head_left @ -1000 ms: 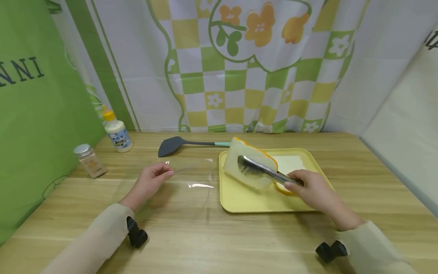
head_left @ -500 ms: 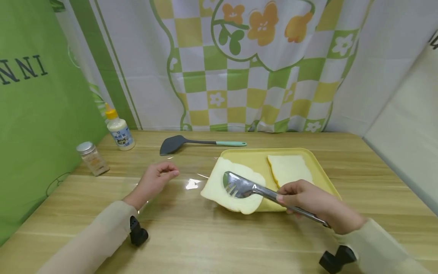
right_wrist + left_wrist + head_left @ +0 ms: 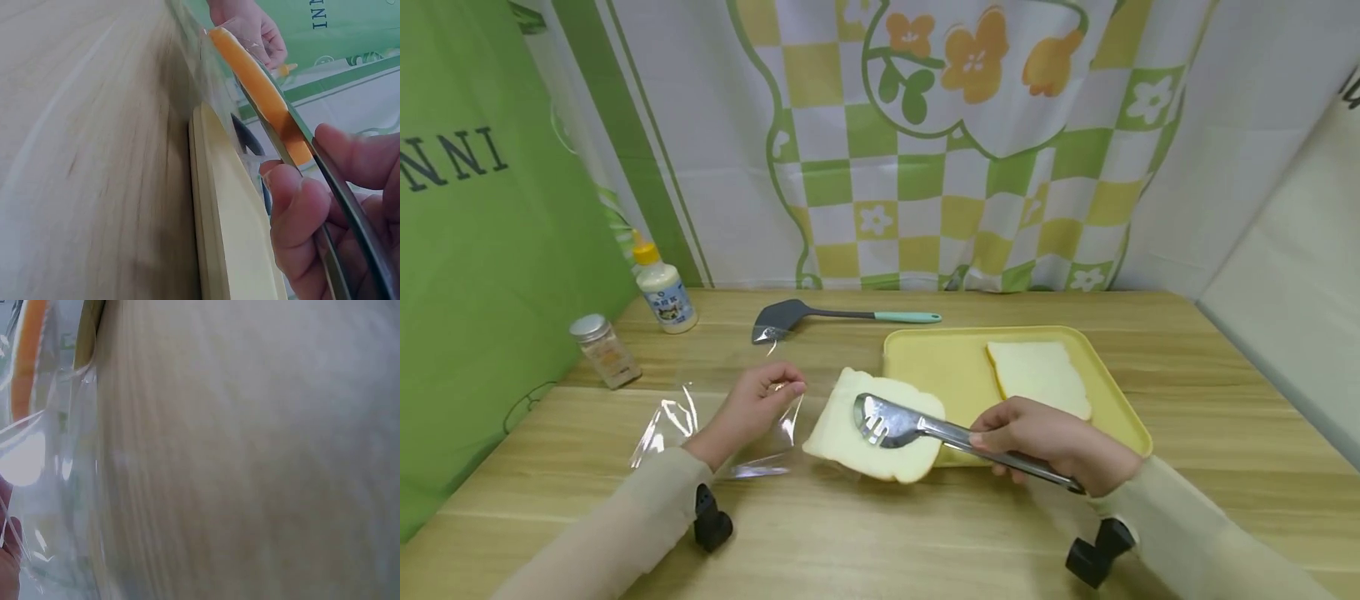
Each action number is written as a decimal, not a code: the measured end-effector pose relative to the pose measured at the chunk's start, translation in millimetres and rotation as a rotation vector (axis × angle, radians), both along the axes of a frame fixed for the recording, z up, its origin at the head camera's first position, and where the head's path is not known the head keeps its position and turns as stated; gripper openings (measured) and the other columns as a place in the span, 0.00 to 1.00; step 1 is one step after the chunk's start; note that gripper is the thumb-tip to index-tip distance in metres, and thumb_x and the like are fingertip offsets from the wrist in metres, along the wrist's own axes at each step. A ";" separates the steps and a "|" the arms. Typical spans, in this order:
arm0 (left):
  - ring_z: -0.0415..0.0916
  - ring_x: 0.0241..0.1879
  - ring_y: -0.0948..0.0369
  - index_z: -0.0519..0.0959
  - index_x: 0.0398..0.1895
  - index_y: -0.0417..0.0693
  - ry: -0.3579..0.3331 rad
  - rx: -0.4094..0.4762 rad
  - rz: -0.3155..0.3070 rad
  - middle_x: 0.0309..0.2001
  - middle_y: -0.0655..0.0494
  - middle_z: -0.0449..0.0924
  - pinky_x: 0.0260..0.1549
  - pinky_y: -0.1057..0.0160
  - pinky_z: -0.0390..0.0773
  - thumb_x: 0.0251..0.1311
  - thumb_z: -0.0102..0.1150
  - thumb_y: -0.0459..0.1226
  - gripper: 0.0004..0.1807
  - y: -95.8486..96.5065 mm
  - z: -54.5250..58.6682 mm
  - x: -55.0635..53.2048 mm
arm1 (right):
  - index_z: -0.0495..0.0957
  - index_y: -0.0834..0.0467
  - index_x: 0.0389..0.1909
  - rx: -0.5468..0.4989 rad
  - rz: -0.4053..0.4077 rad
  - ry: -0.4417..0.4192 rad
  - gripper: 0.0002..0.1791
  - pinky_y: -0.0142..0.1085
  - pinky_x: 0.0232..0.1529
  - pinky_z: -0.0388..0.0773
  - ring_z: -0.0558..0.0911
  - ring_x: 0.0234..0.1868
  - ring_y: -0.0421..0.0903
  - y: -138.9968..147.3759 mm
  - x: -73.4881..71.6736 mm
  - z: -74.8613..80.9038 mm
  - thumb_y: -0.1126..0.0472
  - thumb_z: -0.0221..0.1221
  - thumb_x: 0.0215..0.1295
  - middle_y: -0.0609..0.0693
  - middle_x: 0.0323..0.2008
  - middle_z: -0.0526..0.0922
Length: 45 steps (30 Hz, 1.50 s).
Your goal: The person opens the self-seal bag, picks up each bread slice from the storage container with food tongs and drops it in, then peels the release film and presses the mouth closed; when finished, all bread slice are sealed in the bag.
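My left hand (image 3: 748,412) pinches the edge of a clear plastic bag (image 3: 760,470) between thumb and fingers. Glossy film spreads around that hand and also fills the left side of the left wrist view. My right hand (image 3: 1051,435) grips metal tongs (image 3: 943,430) around their arms. Between the tongs' heads is a bread slice (image 3: 831,427), held over the tray's left edge, its left side near the bag. An orange crust (image 3: 259,81) shows between the tong arms in the right wrist view. A second bread slice (image 3: 1037,375) lies on the yellow tray (image 3: 932,358).
Behind the left hand, a dark spatula (image 3: 782,317) with a mint handle lies on the wooden table (image 3: 850,550). A yellow-capped bottle (image 3: 668,298) and a silver-lidded jar (image 3: 606,353) stand at the back left. Curtains close off the back.
The right hand has carried the bread slice in the tongs leftward and down from over the tray. My left hand has shifted slightly right, and the bag's film has bunched up around it.
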<state>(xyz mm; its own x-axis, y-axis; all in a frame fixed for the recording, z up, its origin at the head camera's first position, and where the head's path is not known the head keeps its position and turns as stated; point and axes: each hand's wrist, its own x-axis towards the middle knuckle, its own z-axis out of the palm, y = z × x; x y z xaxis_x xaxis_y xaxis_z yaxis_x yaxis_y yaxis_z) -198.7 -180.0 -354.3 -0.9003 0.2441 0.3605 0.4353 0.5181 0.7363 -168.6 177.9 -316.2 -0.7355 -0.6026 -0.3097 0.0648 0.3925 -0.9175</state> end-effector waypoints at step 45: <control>0.77 0.47 0.54 0.83 0.42 0.45 0.230 -0.397 -0.224 0.48 0.50 0.81 0.58 0.44 0.60 0.55 0.62 0.35 0.11 17.5 37.3 -2.2 | 0.76 0.72 0.40 -0.016 -0.077 -0.002 0.12 0.28 0.16 0.69 0.71 0.16 0.39 -96.8 -32.2 -8.0 0.64 0.54 0.64 0.50 0.18 0.74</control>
<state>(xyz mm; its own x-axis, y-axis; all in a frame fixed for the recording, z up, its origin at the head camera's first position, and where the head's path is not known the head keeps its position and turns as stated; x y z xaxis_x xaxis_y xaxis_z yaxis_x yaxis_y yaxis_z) -200.9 -162.5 -316.9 -0.7182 0.5807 0.3833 0.6956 0.6135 0.3739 -200.8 81.1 -324.1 -0.7789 -0.5496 -0.3019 0.0960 0.3712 -0.9236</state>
